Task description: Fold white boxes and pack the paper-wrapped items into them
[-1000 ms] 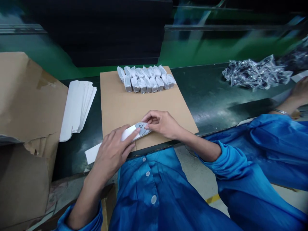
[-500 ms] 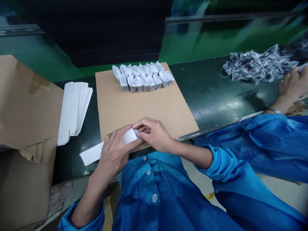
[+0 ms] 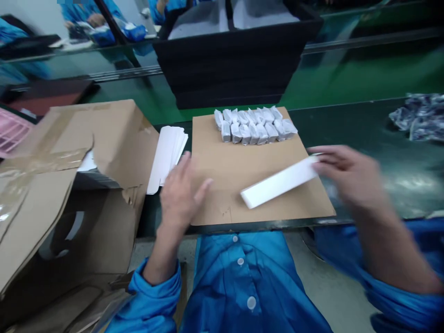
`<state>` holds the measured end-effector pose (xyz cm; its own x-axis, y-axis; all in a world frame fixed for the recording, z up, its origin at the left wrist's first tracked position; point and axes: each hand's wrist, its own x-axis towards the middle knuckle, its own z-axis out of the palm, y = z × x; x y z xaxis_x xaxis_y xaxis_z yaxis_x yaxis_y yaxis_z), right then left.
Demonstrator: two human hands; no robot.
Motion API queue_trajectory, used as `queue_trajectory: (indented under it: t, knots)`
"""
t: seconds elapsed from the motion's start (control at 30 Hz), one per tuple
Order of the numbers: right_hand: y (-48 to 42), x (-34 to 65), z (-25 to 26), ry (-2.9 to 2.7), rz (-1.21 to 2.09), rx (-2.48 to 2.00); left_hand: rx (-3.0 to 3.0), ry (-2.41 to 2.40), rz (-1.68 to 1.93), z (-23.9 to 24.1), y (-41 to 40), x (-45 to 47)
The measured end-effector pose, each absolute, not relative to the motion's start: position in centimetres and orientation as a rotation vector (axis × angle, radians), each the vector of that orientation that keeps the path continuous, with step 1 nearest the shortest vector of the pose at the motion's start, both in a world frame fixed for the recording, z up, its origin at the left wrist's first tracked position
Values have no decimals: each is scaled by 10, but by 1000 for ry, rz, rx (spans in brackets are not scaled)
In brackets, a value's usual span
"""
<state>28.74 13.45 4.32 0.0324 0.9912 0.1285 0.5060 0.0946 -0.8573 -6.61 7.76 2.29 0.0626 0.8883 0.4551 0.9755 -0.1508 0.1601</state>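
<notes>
My right hand (image 3: pixel 347 178) grips one end of a long white box (image 3: pixel 279 182) and holds it slantwise over the right part of a brown cardboard sheet (image 3: pixel 243 169). My left hand (image 3: pixel 180 194) hovers open with spread fingers over the sheet's left edge, close to a stack of flat white box blanks (image 3: pixel 168 155). Two rows of small wrapped white packets (image 3: pixel 255 127) lie along the far edge of the sheet. Both hands are smeared by motion.
A torn brown carton (image 3: pixel 86 152) stands open at the left. A black bin (image 3: pixel 236 55) sits behind the sheet on the green conveyor (image 3: pixel 364 69). Crinkled plastic bags (image 3: pixel 418 120) lie at the far right. Other people in blue (image 3: pixel 90 16) work at the back.
Both hands were together at the sheet's near edge working on the white box. Now the right hand has carried the box off to the right and the left hand has let go and moved left.
</notes>
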Motion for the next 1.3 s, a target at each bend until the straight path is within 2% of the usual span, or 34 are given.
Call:
queue_trajectory:
  t: [0.1, 0.17, 0.23, 0.3, 0.33, 0.4, 0.5, 0.53, 0.63, 0.73, 0.8, 0.87, 0.93, 1.0, 1.07, 1.13, 1.23, 1.3]
  knots:
    - [164, 383, 49, -1592, 504, -1709, -1843, -2314, -335, 23, 96, -108]
    - [175, 415, 48, -1741, 261, -1826, -1779, -2409, -250, 18, 103, -120]
    - [175, 408, 45, -1807, -38, -1858, -1725, -2421, -285, 14, 105, -123]
    - [163, 367, 42, -1804, -120, -1781, -1672, -2412, -337, 12, 102, -120]
    - [153, 337, 40, -1826, -3, -1717, -1655, -2396, -370, 11, 100, -118]
    - [129, 268, 37, -1854, 448, -1498, -1632, -2350, -434, 8, 91, -109]
    - [100, 170, 31, -1673, 1421, -1132, -1674, -2140, -654, -1, 69, -76]
    - [97, 145, 29, -1575, 1581, -1028, -1749, -2000, -785, -4, 57, -61]
    - [106, 114, 26, -1521, 1651, -992, -2177, -1627, -1064, 0, 20, -25]
    - [124, 141, 34, -1679, 1772, -939, -2048, -1780, -1611, 25, -2, -25]
    - [130, 167, 46, -2000, 1873, -771, -1891, -2007, -2013, 42, 1, -43]
    - [127, 185, 59, -2411, 1716, -682, -2165, -2420, -1933, 49, 13, -61]
    - [115, 191, 65, -2693, 1179, -818, -2176, -2697, -1843, 45, 27, -70]
    - [98, 189, 64, -2745, 534, -978, -1974, -2776, -2043, 36, 36, -71]
    - [85, 187, 57, -2751, 83, -941, -1951, -2791, -2261, 29, 39, -70]
    - [81, 188, 49, -2763, -21, -805, -2233, -2845, -2248, 29, 38, -73]
    - [87, 194, 44, -2735, 192, -644, -2708, -2798, -2024, 36, 35, -83]
    - [92, 198, 43, -2710, 290, -608, -2791, -2681, -1951, 40, 34, -87]
